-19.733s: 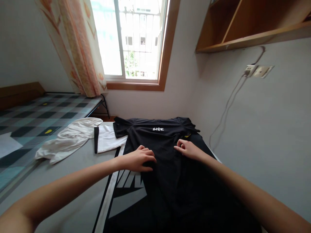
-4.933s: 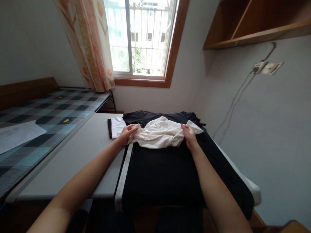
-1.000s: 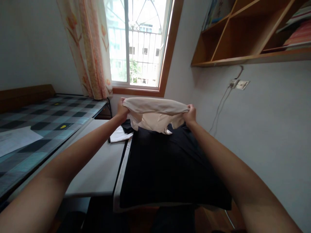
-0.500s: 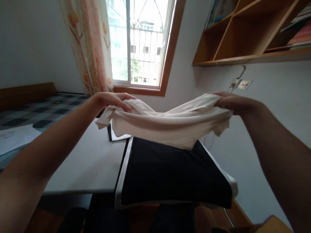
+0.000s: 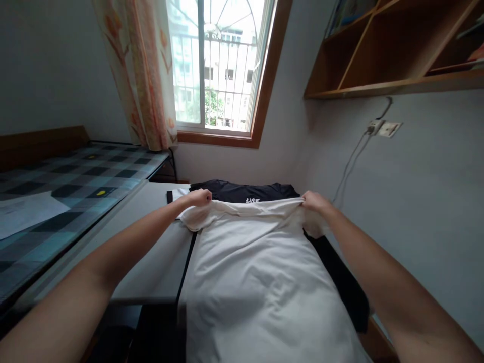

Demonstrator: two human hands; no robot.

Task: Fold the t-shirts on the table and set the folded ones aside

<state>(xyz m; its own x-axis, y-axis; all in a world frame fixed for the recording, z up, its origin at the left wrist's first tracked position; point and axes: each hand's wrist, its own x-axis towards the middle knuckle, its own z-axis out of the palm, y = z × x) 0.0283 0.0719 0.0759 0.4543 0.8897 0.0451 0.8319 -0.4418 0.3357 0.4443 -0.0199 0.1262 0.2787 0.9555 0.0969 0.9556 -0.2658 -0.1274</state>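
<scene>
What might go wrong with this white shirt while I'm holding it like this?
The white shirt seems to run past the near edge of the table, so it might slide off if your left hand and right hand let go. Dragging it could bunch the black shirt beneath.

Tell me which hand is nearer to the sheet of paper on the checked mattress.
Left. The left hand, gripping the white garment, is to the right of the sheet of paper; the right hand grips the garment's other side, farther right.
</scene>
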